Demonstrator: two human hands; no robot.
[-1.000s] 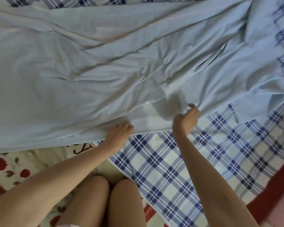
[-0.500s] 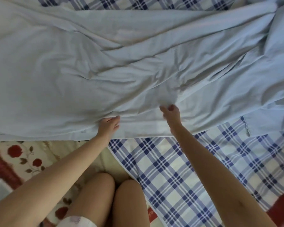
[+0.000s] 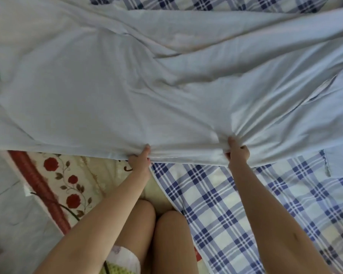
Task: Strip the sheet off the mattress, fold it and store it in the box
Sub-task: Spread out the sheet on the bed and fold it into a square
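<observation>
A pale blue sheet [image 3: 111, 91] lies spread and wrinkled across the upper part of the view, over a blue-and-white checked cloth [image 3: 226, 194]. My left hand [image 3: 140, 158] pinches the sheet's near edge, thumb on top. About an arm's width to the right, my right hand [image 3: 237, 153] grips a bunched handful of the same edge, and folds fan out from it. The box is not in view.
A cream mattress cover with red roses [image 3: 67, 184] and a dark red border [image 3: 38, 184] shows at the lower left, with grey floor [image 3: 12, 224] beyond it. My knees [image 3: 156, 224] are at the bottom centre. More checked cloth shows at the top.
Both hands have gone from resting flat on the sheet's edge to gripping it. The right hand has gathered fabric into a bunch. The view has shifted left, showing more floor.
</observation>
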